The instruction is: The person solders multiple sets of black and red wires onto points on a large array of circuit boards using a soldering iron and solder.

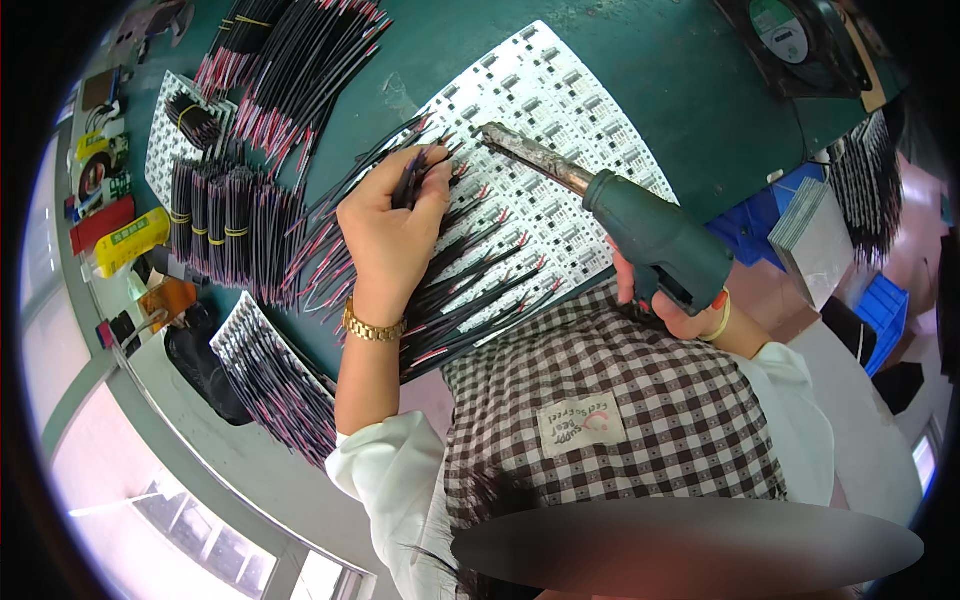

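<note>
My left hand is closed round a few short black wires, held over the left part of a white circuit board panel. Small dark components stand in rows across that panel. Along its lower left side lie many black wires with red and white ends, some reaching under my wrist. My right hand grips a dark green soldering gun by its handle. Its long, stained metal tip points left, over the panel and close to my left fingers. Whether the tip touches anything, I cannot tell.
Bundles of black and red wires lie at the far left of the green table, with banded bundles nearer. A wired panel sits at the left edge. A yellow bottle stands beyond. Blue bins are at the right.
</note>
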A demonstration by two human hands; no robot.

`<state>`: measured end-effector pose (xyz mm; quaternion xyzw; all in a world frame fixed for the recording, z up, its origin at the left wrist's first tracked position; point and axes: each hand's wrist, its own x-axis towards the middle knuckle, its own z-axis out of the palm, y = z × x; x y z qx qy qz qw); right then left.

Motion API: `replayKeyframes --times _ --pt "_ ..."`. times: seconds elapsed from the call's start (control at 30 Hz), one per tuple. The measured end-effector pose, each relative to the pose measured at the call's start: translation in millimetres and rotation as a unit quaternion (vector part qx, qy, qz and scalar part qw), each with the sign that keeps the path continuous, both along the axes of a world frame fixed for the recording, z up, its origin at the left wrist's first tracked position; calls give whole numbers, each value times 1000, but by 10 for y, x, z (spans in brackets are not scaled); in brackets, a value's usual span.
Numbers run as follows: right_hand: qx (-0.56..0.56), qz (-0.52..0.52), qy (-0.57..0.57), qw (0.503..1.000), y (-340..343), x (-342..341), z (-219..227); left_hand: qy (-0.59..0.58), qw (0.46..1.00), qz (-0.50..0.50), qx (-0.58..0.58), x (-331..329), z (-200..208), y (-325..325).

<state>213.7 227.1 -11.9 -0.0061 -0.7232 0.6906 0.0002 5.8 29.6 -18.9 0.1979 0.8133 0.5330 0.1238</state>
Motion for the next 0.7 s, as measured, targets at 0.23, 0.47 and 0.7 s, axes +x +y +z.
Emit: replayKeyframes --times 0.23,0.47,0.7 --pt "60 4 -16 998 28 31 18 -55 996 13 -71 -51 71 68" --pt "93 7 9 996 25 32 -2 38 994 5 -100 -7 9 109" --pt "43 8 -111 993 55 25 98 89 989 1 -114 13 2 121"
